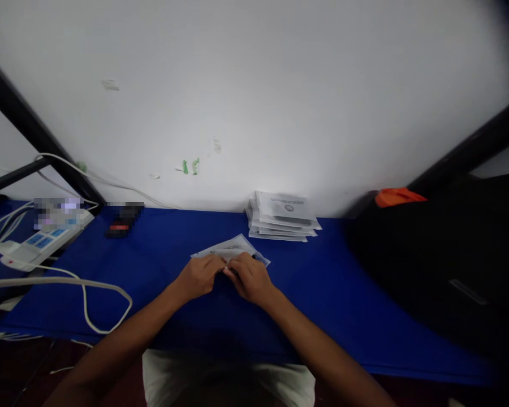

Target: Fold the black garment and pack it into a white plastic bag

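A translucent plastic pouch (237,242) with dark print lies tilted on the blue tabletop, its near edge up against my fingers. My left hand (201,276) is closed, thumb and fingers pinching at the pouch's near edge. Close beside it, my right hand (251,277) is closed too, its fingertips almost meeting the left ones at that edge. The fingers hide what lies exactly between them. Behind and to the right, against the wall, sits a stack of similar printed pouches (286,212).
On the left are a white power strip (42,240) and loose white cables (106,284). A dark object with a red patch (125,219), blurred out, lies near the wall. A large black bag (441,265) fills the right side, with something orange (398,196) behind it.
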`<state>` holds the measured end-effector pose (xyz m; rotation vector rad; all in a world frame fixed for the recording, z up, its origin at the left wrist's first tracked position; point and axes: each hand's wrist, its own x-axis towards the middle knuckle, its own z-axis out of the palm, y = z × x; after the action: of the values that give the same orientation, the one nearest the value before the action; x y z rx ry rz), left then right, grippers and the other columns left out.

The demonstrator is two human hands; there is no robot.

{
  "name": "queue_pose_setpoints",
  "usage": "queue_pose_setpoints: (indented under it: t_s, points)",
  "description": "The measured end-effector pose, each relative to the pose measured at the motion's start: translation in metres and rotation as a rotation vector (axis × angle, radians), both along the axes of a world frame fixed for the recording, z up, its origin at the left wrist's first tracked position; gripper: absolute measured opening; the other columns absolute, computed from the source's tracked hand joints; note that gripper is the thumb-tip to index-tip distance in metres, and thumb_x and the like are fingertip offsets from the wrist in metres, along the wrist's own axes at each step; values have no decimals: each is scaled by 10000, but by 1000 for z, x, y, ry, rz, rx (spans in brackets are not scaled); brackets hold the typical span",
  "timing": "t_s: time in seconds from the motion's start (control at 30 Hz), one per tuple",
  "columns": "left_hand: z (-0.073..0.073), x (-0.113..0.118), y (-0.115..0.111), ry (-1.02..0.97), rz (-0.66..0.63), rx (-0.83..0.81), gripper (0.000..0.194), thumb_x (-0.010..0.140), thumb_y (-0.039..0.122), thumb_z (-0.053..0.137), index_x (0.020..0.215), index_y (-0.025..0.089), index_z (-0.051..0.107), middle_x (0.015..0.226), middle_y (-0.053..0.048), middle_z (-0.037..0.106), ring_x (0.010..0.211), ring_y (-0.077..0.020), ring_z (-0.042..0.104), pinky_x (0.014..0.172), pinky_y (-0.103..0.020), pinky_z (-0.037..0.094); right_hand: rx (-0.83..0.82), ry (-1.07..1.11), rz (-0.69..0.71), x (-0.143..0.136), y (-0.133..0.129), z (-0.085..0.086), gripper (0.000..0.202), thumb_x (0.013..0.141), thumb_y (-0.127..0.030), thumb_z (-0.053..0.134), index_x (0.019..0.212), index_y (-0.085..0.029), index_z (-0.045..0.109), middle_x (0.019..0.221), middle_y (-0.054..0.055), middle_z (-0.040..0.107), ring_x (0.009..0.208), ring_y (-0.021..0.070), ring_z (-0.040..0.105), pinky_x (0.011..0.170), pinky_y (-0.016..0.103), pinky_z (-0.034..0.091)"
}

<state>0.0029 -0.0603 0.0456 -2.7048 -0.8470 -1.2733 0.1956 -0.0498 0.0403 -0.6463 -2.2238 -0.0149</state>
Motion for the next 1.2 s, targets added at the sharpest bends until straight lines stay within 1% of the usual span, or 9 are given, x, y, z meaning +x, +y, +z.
queue_pose_setpoints:
  t_s: [0.17,0.3,0.4,0.67,0.73,0.8,0.93,1.07,1.2]
  points:
    - [5,-2,2,-33,43,-1,245,908,75,388,897,183,607,815,-40,721,769,-152,707,700,-266,587,24,-43,-1,-1,5,1,156,981,-197,438,945,-184,590,803,73,655,742,204,587,667,336,514]
    - [9,-10,4,-145,169,20,238,934,108,402,880,181,621,803,-34,732,750,-131,704,714,-236,567,122,-42,-17,3,14,5,124,963,-157,469,963,-180,591,897,82,677,888,221,601,845,400,528]
    - [13,-21,6,-209,281,42,220,944,134,432,868,177,634,792,-26,733,721,-126,698,690,-220,543,181,-28,-61,10,22,7,108,953,-142,488,959,-166,593,894,87,670,923,229,589,911,416,518]
    - [22,-44,7,-439,619,109,255,967,249,473,804,178,657,709,-14,694,626,-130,640,608,-224,489,21,-94,-193,39,39,9,163,964,-153,455,902,-170,604,872,112,649,845,247,576,770,408,533]
    - [22,-42,6,-442,592,109,257,977,254,455,829,181,652,729,-16,704,630,-128,643,606,-224,490,-9,-97,-164,42,38,12,144,962,-163,463,933,-168,604,886,113,651,857,247,584,779,409,533]
    - [21,-37,4,-412,497,142,246,988,231,429,864,181,636,749,-22,715,636,-127,654,607,-227,494,-49,-104,-95,42,36,14,144,953,-227,510,1051,-165,595,977,127,658,932,258,597,830,431,532]
    - [14,-18,-3,-312,271,239,235,997,234,408,853,188,588,658,-1,683,580,-119,652,581,-218,505,-203,-192,35,31,23,11,548,881,-399,632,1346,-167,458,1214,170,625,1076,281,602,888,444,528]
    - [11,-5,-6,-279,123,271,187,1001,264,422,890,198,557,630,23,661,547,-104,638,586,-213,521,-291,-290,116,15,11,4,462,874,-220,564,1323,-145,488,1146,151,669,988,243,648,802,363,548]
    - [20,-11,-1,-199,104,270,256,918,448,586,916,192,582,658,-3,665,583,-140,638,596,-256,520,-310,-231,143,16,10,2,396,806,-102,529,1198,-141,563,1014,119,703,894,221,665,750,322,541]
